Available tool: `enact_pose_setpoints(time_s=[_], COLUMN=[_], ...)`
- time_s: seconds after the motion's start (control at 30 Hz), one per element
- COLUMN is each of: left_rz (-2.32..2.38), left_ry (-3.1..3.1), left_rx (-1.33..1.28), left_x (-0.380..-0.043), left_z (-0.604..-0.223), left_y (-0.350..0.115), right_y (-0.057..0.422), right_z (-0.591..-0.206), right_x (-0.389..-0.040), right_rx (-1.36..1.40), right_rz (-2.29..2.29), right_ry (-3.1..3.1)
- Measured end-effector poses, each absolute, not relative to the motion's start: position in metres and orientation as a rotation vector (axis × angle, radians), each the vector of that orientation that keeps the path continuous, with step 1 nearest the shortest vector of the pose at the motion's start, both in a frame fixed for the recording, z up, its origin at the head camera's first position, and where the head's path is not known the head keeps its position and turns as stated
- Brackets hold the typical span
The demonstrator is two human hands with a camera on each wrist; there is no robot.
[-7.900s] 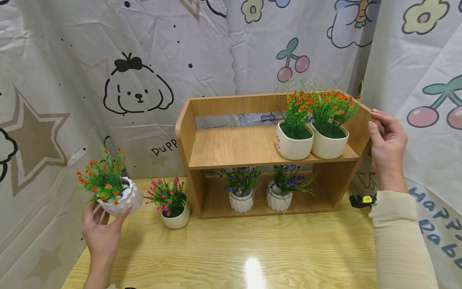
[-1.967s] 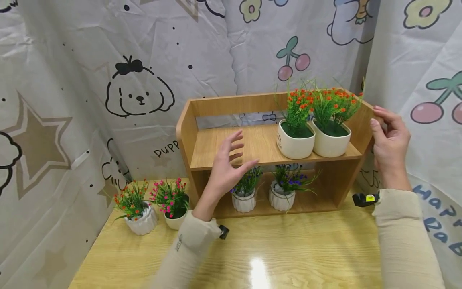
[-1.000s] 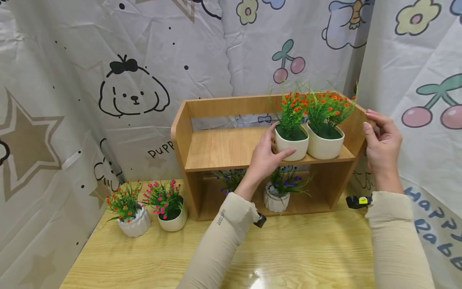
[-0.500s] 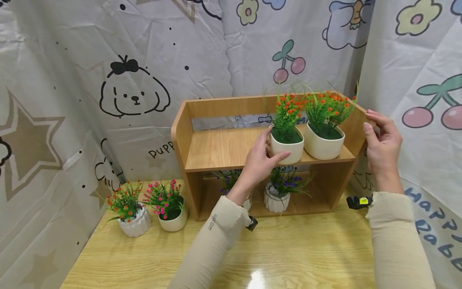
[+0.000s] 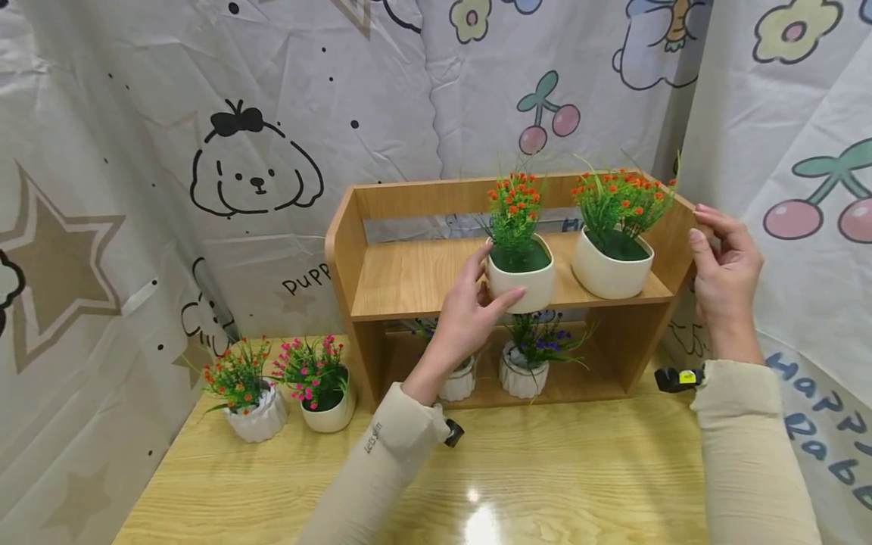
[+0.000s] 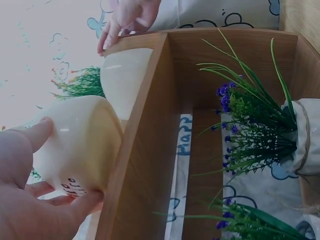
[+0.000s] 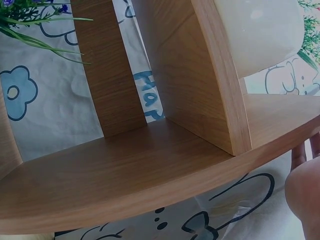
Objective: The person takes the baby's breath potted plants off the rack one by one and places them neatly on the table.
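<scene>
My left hand (image 5: 470, 306) grips a cream pot (image 5: 521, 286) of orange artificial flowers, thumb on its front and fingers round its left side. This pot overlaps the front edge of the upper shelf, and the left wrist view shows its underside and some printed letters. To its right, a gap apart, stands a second cream pot (image 5: 613, 265) of orange flowers. My right hand (image 5: 729, 276) pinches the top edge of the right side panel of the wooden shelf (image 5: 415, 276). In the right wrist view, the right hand (image 7: 305, 190) shows only partly at that panel's edge.
Two white ribbed pots of purple flowers stand in the lower compartment, the left pot (image 5: 458, 384) partly behind my forearm, the right pot (image 5: 524, 375) uncovered. Left of the shelf on the table (image 5: 545, 469) are a white pot (image 5: 259, 420) of orange flowers and a cream pot (image 5: 334, 412) of pink ones.
The white pot of orange flowers went from my left hand onto the table. That hand then gripped the left cream pot and shifted it leftward and forward, away from its neighbour. The right hand stayed.
</scene>
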State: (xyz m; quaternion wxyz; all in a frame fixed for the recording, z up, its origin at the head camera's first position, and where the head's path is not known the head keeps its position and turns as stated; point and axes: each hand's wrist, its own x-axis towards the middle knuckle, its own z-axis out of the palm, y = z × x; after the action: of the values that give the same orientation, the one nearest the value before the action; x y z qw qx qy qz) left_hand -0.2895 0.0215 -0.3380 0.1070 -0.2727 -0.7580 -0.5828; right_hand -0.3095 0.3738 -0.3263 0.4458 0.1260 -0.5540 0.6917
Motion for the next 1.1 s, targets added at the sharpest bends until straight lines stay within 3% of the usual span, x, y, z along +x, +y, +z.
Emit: enact_pose_setpoints(time_s=[0.4,1.1], left_rz=[-1.712,-1.533], left_ry=[-2.184,-2.154], left_rx=[-0.738,-0.559], left_x=[-0.261,-0.2], left_z=[-0.343,-0.387], left_y=[-0.02,-0.117], right_y=[0.372,0.371], right_z=[-0.327,-0.325], right_x=[-0.308,-0.308], right_rx=[0.324,0.282], right_rz=[1.726,1.71], right_ry=[-1.346,-1.373])
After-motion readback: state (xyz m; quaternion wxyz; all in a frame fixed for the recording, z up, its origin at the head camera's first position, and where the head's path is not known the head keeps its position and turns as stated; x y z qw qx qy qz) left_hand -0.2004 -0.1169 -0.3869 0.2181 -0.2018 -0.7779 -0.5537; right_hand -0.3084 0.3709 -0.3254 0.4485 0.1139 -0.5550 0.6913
